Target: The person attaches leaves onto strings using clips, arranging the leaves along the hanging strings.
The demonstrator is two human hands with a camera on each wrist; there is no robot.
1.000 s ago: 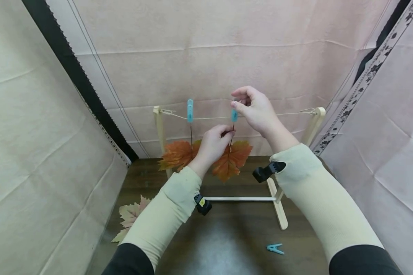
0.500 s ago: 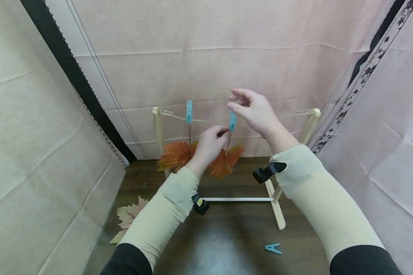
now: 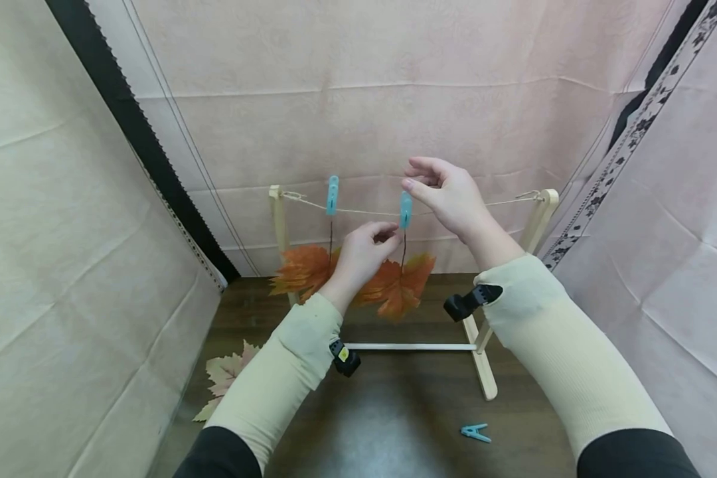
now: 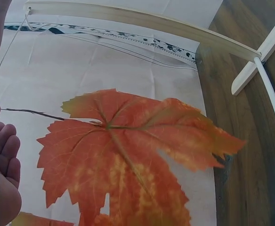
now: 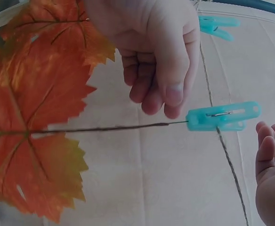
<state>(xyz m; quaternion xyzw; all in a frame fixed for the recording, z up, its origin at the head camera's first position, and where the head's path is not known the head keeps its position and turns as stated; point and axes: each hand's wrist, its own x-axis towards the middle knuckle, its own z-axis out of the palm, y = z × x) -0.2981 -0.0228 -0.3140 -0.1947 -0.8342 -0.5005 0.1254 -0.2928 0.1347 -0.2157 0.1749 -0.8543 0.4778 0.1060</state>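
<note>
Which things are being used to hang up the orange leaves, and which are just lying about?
In use:
two orange jagged leaves
two blue plastic clothespins holding their stems
thin pale string
pale wooden stand

Just lying about, perhaps for later:
cream-and-pink jagged leaf
loose blue plastic clothespin

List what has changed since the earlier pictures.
The left hand has let go of the thin brown stem of the right orange leaf and shifted left; the right hand no longer holds the blue plastic clip above. That clip sits lower, with the thin beige cord sagging. The other hanging clip, the loose blue clip on the wooden table and the pale pinkish leaf stayed put.
</note>
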